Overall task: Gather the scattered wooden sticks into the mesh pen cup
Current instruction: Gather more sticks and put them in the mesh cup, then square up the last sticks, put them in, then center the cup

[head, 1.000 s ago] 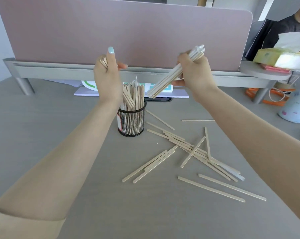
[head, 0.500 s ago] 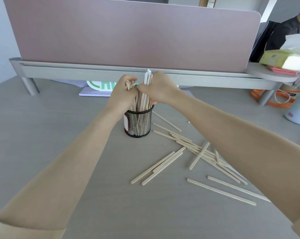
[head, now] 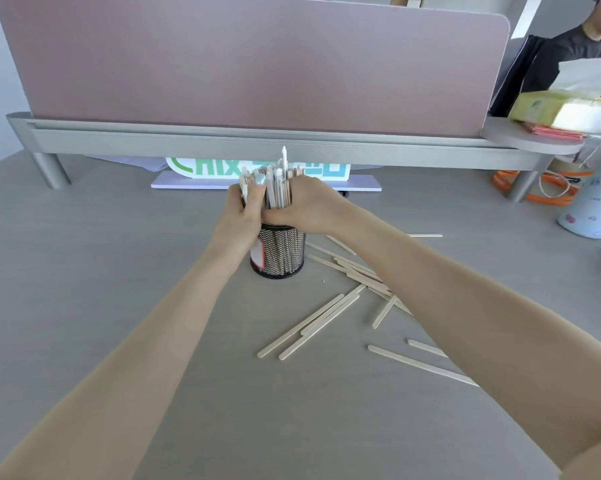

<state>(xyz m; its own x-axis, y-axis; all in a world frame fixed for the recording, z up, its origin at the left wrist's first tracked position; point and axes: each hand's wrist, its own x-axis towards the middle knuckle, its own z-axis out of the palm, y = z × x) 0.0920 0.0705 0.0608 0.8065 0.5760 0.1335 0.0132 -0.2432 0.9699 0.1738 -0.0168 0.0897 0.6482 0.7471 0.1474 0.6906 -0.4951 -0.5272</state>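
Here both hands, left hand (head: 243, 213) and right hand (head: 307, 207), close their grip around the upright sticks (head: 275, 188) standing in the mesh cup (head: 280, 252).

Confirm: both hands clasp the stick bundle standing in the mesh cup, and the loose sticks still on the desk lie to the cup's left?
Not quite. The head view shows the loose sticks lying to the right of the mesh cup, not its left. The rest holds: the left hand and right hand both clasp the stick bundle standing in the cup.
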